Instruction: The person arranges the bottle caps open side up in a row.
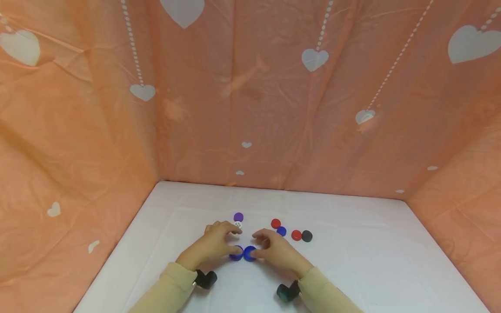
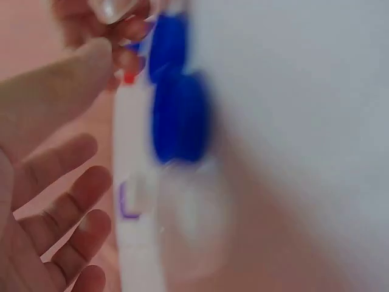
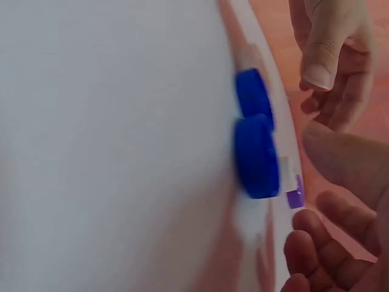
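Note:
Two blue bottle caps sit side by side on the white table, a left one [image 1: 236, 257] and a right one [image 1: 248, 256]. My left hand [image 1: 211, 243] hovers beside the left cap, its thumb overlapping that cap in the head view. From the other side my right hand [image 1: 281, 250] reaches in the same way over the right cap. Both wrist views show the thumbs and loosely bent fingers spread around the caps, gripping nothing. Seen from the right wrist, the nearer blue cap [image 3: 256, 157] stands apart from the fingers [image 3: 307, 252].
Behind the left hand lie a purple cap [image 1: 238, 216] and a white cap [image 1: 238, 224]. Beyond the right hand are a red cap [image 1: 275, 223] touching a smaller blue cap [image 1: 281, 231], then another red cap [image 1: 296, 235] beside a black one [image 1: 307, 236]. Orange heart-patterned cloth [image 1: 250, 100] walls the table.

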Available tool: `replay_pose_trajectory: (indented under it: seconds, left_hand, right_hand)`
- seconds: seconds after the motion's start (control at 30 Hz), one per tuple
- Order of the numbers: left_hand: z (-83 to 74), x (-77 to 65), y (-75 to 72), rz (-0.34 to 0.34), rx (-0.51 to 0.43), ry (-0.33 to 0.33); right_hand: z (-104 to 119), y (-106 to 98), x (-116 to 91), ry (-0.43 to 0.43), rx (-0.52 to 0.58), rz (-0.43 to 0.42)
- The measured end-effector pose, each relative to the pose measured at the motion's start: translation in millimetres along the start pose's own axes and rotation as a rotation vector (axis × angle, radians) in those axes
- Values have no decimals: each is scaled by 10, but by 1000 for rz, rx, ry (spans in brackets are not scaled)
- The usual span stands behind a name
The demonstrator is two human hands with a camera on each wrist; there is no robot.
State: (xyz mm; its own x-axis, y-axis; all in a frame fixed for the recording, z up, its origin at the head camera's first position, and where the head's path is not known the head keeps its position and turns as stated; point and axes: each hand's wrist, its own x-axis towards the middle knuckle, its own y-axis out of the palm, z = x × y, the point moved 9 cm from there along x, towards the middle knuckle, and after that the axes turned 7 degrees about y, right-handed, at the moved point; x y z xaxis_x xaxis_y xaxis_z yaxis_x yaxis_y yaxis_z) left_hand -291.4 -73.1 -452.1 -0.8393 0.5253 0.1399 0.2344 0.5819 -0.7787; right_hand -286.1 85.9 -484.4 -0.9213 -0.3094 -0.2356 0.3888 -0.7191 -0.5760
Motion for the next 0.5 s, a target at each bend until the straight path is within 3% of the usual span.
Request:
replay_pose_trajectory:
  seconds: [0.17, 0.27, 0.5]
  left_hand:
    - [263, 103, -229, -94, -202, -117]
    - [379, 149, -236, -117, -287, -147]
    - [532, 237, -168, -102, -345, -159]
  right_hand:
    - [119, -89, 173, -16, 101, -25]
    - [154, -70, 279, -4, 148, -25]
    - [180, 10, 478, 41, 189, -18]
